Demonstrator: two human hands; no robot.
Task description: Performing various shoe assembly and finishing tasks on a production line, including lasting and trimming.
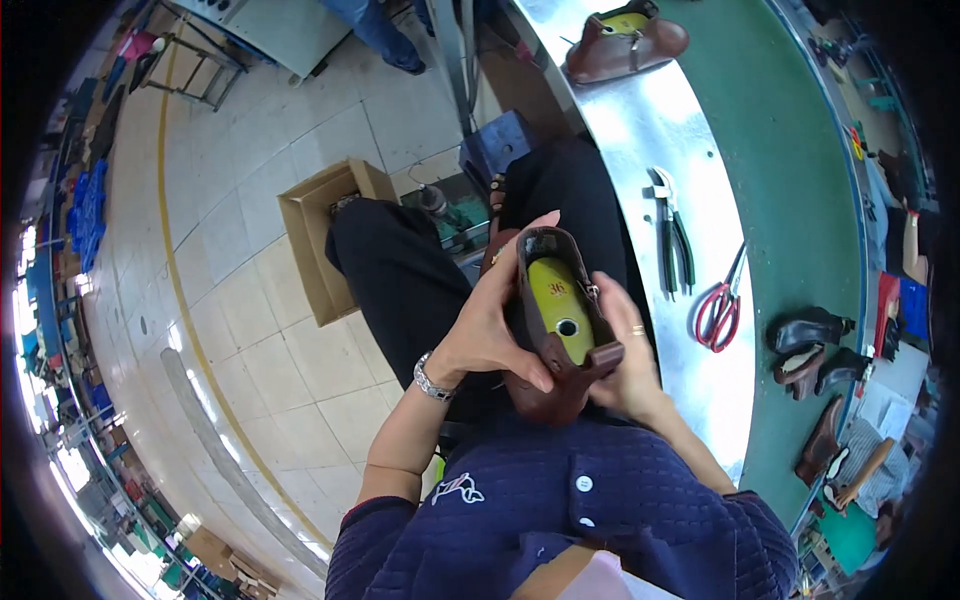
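Observation:
Over my lap I hold a brown leather shoe (560,385) with a yellow-green last (556,290) inside it. The opening faces up, showing the last's top with a round hole in it. My left hand (485,330) wraps the shoe's left side, thumb pressed along the near end. On the other side my right hand (625,355) grips the shoe near a small buckle and a strap; some of its fingers are hidden behind the leather. Pincers (667,250) with black handles and red-handled scissors (717,318) lie on the metal bench to my right.
The metal bench (700,400) curves along my right, with another brown shoe on a last (630,55) at its far end. Beyond runs a green surface (775,200) bearing several dark shoes (808,328). An open cardboard box (312,265) stands on the tiled floor by my left knee.

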